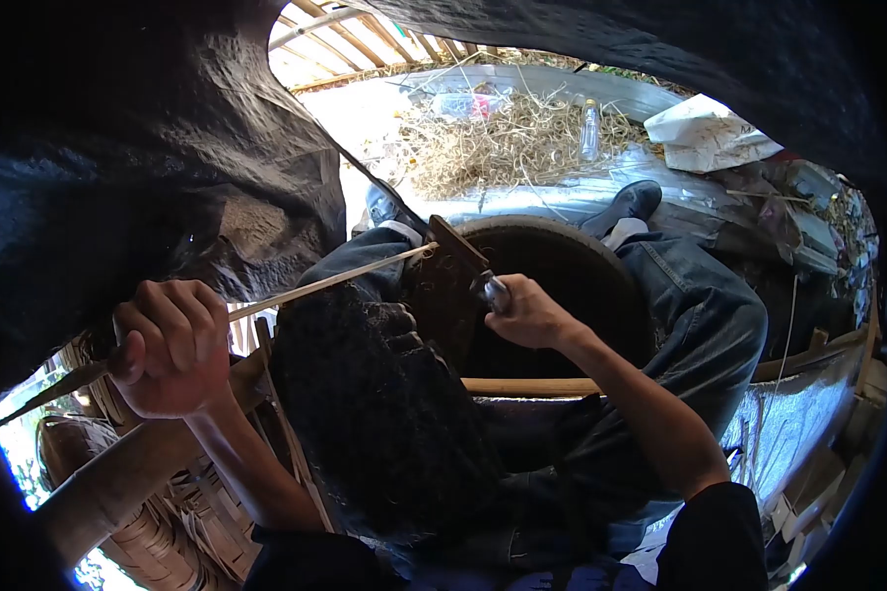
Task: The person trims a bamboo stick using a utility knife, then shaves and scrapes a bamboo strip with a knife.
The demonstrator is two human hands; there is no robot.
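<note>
My left hand [172, 345] is closed in a fist around a long pale strip of bamboo or wood [340, 278], at the left over my thigh. The strip slants up to the right, its far end beside a knife blade. My right hand [530, 311] grips the handle of the knife [460, 246], whose broad dark blade points up and left. Fine curled shavings hang near the strip's tip. A dark, worn pad [365, 394] covers my left thigh under the strip. Between my legs stands a round dark tub [562, 231], its inside in shadow.
Beyond my feet lies a heap of shavings [503, 143] on pale sheeting, with a clear bottle [589, 130] and a white sack [710, 133]. Dark tarpaulin [168, 148] hangs overhead and left. A thick bamboo pole [138, 483] and woven baskets [177, 532] are at lower left.
</note>
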